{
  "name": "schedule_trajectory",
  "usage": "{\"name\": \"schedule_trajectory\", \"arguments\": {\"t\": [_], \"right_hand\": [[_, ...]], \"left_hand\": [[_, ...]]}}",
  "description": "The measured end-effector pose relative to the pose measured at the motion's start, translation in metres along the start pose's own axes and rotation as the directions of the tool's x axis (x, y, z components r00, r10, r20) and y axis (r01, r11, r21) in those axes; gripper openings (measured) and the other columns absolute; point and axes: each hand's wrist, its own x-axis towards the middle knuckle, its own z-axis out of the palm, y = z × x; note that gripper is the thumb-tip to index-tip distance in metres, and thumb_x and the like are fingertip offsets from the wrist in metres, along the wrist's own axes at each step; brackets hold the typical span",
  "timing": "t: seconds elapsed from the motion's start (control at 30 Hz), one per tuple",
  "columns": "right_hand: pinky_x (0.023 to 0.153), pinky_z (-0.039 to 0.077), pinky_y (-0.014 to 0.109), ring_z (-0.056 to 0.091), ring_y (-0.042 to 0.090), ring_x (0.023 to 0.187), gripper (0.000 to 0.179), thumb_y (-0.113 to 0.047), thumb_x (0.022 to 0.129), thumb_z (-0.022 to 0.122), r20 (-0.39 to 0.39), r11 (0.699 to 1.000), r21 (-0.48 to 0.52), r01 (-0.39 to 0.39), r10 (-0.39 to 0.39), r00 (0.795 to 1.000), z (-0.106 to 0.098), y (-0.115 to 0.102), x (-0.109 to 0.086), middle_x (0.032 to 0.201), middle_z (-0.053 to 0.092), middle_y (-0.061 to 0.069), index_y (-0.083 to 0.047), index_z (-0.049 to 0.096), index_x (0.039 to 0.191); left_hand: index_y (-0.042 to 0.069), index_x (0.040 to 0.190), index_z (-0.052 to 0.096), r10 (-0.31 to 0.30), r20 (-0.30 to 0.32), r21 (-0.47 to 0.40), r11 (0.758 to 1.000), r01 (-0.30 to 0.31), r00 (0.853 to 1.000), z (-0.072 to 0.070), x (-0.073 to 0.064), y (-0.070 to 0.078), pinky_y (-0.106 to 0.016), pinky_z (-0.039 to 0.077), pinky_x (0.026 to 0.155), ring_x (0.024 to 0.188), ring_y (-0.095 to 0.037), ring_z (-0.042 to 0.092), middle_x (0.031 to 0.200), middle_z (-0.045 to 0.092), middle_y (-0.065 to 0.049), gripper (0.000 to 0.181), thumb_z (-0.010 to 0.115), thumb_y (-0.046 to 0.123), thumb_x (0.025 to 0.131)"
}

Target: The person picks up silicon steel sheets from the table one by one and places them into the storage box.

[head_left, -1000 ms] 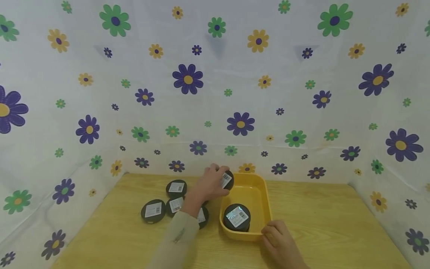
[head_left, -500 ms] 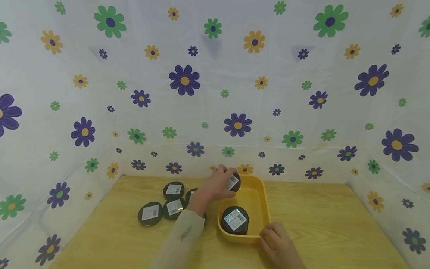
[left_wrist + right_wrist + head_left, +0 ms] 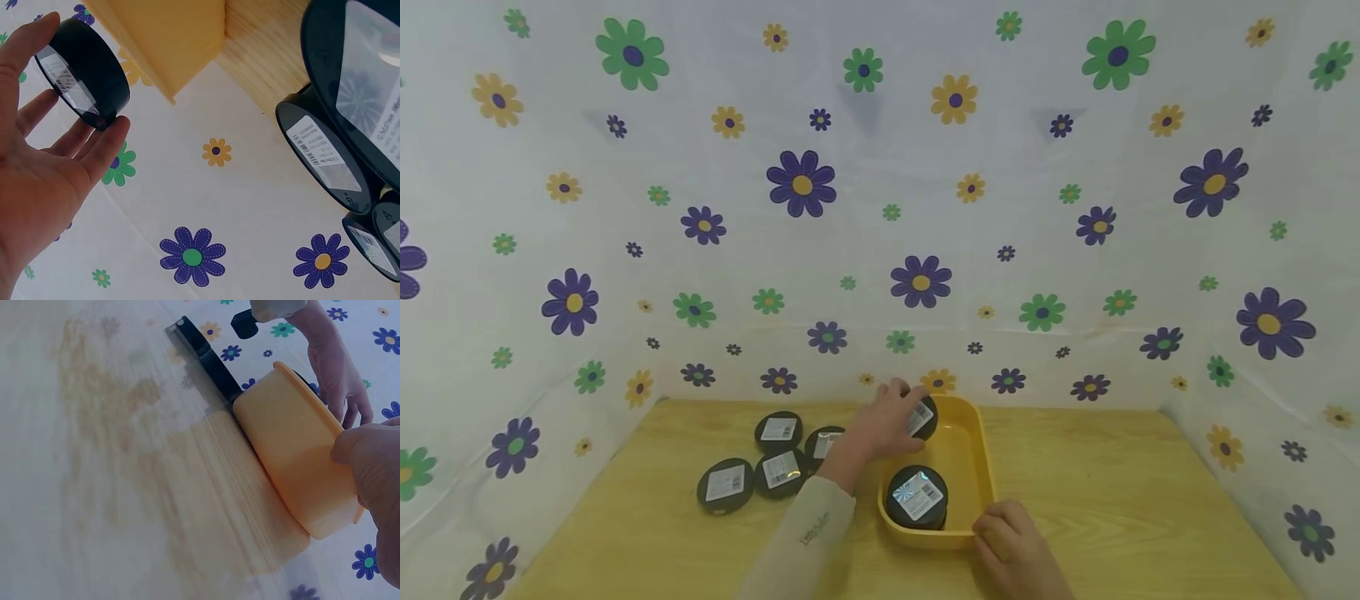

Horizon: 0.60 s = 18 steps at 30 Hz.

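Note:
My left hand (image 3: 887,427) holds a black round container (image 3: 922,418) with a white label, tilted over the far left part of the yellow tray (image 3: 987,467). In the left wrist view, thumb and fingers grip this container (image 3: 94,69) by its edge. At the tray's near left corner lies another black labelled container (image 3: 917,497), apparently stacked on one more beneath it. With thumb and curled fingers my right hand (image 3: 1021,546) grips the tray's near right corner. The right wrist view shows this hand (image 3: 378,469) pinching the rim of the tray (image 3: 294,450).
Left of the tray, several more black containers (image 3: 725,486) lie label up on the wooden table (image 3: 1097,492); my left forearm partly covers that group. A flower-patterned white sheet (image 3: 865,233) stands around the back and sides of the table.
My left hand has carried its container rightward, from the tray's left rim to over its far left part, and slightly lower. The right hand keeps its grip. The head view has shifted slightly.

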Motion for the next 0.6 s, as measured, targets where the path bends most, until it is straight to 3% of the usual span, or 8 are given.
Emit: {"name": "schedule_trajectory", "arguments": {"t": [0.3, 0.6], "right_hand": [[0.079, 0.045, 0.017, 0.053, 0.014, 0.085, 0.03, -0.03, 0.103, 0.05, -0.029, 0.999, -0.004, 0.039, -0.039, 0.999, 0.001, 0.004, -0.001, 0.094, 0.056, 0.002, -0.011, 0.067, 0.087], [0.079, 0.045, 0.016, 0.053, 0.014, 0.086, 0.03, -0.031, 0.102, 0.051, -0.023, 1.0, 0.009, 0.024, -0.023, 0.999, 0.004, 0.005, -0.004, 0.095, 0.056, 0.001, -0.011, 0.066, 0.086]], "left_hand": [[0.026, 0.149, 0.037, 0.035, -0.01, 0.076, 0.997, -0.035, 0.999, 0.008, 0.007, 0.0, -0.039, 0.052, 0.094, 0.121, -0.027, 0.041, 0.143, 0.037, -0.011, 0.077, 0.078, 0.031, 0.084], [0.025, 0.148, 0.039, 0.011, 0.023, 0.134, 0.991, -0.014, 1.0, 0.021, 0.012, 0.001, -0.037, 0.051, 0.096, 0.118, -0.025, 0.045, 0.142, 0.04, -0.012, 0.075, 0.079, 0.031, 0.085]]}}
